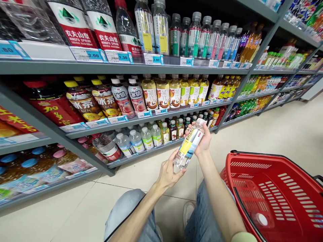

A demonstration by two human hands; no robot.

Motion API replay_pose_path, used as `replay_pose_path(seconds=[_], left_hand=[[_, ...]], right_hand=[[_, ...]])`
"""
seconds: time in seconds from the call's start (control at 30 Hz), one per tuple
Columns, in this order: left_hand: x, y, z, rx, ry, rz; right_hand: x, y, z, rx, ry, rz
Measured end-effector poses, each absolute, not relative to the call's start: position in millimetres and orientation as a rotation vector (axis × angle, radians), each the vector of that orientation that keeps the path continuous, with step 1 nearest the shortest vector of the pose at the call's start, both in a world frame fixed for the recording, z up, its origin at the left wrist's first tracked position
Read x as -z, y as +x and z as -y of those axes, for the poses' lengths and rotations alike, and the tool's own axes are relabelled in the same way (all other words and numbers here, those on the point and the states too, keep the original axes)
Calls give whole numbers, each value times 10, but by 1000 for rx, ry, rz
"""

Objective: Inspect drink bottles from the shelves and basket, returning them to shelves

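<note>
A clear drink bottle [189, 143] with a yellow, white and blue label is held tilted in front of me, its cap end up and to the right. My left hand [169, 171] grips it near the base, thumb below and fingers behind. Around the upper part, near the cap, my right hand [204, 141] is closed, its fingers partly hidden behind the bottle. Similar bottles with yellow labels [160, 30] stand on the upper shelf.
A red shopping basket [248, 158] sits on the floor to my right, with a white-capped bottle [261, 219] in it. The grey shelf [161, 69] carries several rows of drinks and price tags. Pale floor tiles [68, 201] lie below my knees [128, 208].
</note>
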State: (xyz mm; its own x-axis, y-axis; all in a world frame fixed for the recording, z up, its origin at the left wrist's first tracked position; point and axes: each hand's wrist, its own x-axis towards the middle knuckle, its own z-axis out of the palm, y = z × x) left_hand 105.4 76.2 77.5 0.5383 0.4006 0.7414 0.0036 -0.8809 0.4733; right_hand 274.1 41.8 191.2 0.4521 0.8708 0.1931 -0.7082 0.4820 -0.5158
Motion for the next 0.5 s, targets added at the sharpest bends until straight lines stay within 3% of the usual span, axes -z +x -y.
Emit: replay_pose_path(seconds=[0.5], left_hand=[[-817, 1056, -765, -1474, 2424, -356]], right_hand=[[-1893, 2738, -415, -1007, -328, 539]])
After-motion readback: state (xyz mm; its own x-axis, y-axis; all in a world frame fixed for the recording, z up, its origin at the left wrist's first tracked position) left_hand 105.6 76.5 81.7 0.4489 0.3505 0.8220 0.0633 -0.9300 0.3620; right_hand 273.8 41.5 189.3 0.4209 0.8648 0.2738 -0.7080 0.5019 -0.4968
